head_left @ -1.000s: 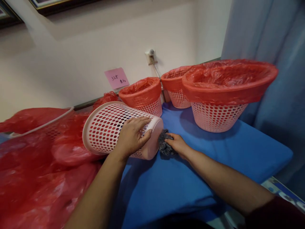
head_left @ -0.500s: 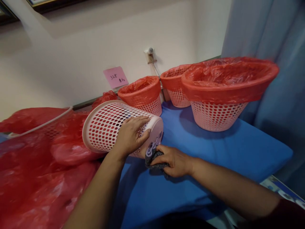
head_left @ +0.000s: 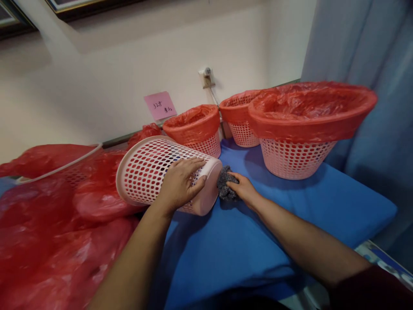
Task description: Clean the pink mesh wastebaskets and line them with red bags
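A light pink plastic wastebasket (head_left: 146,170) with a pierced wall lies on its side, its wide rim to the left and its base to the right. My left hand (head_left: 180,183) rests flat on its wall near the base, fingers stretched out. A bunched dark grey cloth (head_left: 226,185) is pinched in my right hand (head_left: 241,187). The cloth is against or just beside the basket's base. Part of the cloth is covered by my fingers.
Three upright baskets lined with red bags, one large basket (head_left: 290,159), one small basket (head_left: 209,144) and one further back (head_left: 243,134), stand on the blue-covered surface (head_left: 342,198). Red plastic bags (head_left: 48,241) heap at left. A pink note (head_left: 160,106) and a socket (head_left: 207,78) are on the wall.
My right hand has moved up and right with the cloth, from the lower edge of the basket's base to its right side. My left hand stays on the basket.
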Tool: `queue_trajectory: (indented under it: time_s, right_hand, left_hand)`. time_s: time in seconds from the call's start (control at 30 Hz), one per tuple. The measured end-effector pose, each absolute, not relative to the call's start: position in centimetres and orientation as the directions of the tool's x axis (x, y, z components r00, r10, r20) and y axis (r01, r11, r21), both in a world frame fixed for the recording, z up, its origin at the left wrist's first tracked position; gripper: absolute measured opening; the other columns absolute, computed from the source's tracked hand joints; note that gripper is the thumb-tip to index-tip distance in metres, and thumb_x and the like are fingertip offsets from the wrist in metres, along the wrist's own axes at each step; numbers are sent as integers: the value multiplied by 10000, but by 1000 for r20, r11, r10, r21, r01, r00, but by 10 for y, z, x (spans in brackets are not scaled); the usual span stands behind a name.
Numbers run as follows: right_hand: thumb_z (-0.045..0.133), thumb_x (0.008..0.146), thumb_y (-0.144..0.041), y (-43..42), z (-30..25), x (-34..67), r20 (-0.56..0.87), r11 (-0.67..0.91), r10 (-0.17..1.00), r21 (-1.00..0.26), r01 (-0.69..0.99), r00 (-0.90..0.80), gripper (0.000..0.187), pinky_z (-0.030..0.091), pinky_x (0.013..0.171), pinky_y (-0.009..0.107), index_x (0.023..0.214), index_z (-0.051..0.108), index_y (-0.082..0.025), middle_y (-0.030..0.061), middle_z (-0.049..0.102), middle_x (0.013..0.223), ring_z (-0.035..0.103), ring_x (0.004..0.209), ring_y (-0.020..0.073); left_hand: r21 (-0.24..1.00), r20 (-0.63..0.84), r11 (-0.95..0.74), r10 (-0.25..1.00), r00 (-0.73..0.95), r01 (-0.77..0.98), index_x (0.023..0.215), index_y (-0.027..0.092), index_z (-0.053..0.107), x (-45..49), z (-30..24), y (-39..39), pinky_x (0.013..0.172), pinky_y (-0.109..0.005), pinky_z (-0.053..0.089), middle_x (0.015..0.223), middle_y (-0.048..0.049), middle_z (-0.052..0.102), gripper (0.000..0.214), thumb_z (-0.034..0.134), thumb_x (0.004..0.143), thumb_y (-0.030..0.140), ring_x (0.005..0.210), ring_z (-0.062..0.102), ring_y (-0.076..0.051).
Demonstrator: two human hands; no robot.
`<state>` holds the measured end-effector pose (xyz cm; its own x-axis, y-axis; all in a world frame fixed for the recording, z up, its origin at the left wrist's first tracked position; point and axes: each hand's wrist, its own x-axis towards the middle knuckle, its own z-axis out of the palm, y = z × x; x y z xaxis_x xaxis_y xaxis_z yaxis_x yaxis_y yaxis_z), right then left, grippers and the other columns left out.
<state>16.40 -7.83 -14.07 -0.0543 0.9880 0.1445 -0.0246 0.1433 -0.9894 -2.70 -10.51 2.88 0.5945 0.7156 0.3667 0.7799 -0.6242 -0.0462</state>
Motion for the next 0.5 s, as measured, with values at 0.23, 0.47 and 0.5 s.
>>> queue_trajectory:
  time_s: [0.23, 0.47, 0.5]
  right_hand:
    - [625, 864, -157, -128, -112, 169, 718, 734, 671, -679, 27, -181, 497, 415, 1192, 444, 1337, 660, -303, 69, 523, 1490, 518, 1391, 230]
    - [587, 847, -114, -138, -89, 169, 795, 821, 570, -563, 96, -207, 556, 427, 1182, 495, 1361, 642, -320, 67, 506, 1504, 519, 1387, 276]
    - [584, 841, -115, -128, -85, 168, 787, 812, 583, -575, 103, -203, 561, 398, 1204, 503, 1358, 646, -325, 55, 498, 1523, 495, 1412, 277]
  left_hand:
    - [-32, 355, -625, 722, 594, 780, 1305, 203, 680, -27, 30, -104, 1094, -519, 436, 1343, -112, 725, 439, 521, 944, 396, 1271, 645, -316]
    - [-12, 339, -631, 727, 597, 775, 1219, 227, 711, -33, 29, -102, 1079, -500, 452, 1276, -105, 749, 408, 408, 997, 385, 1238, 653, -304]
    - [-10, 339, -630, 728, 596, 776, 1170, 225, 728, -33, 29, -102, 1064, -490, 465, 1239, -104, 761, 399, 405, 997, 383, 1200, 670, -301]
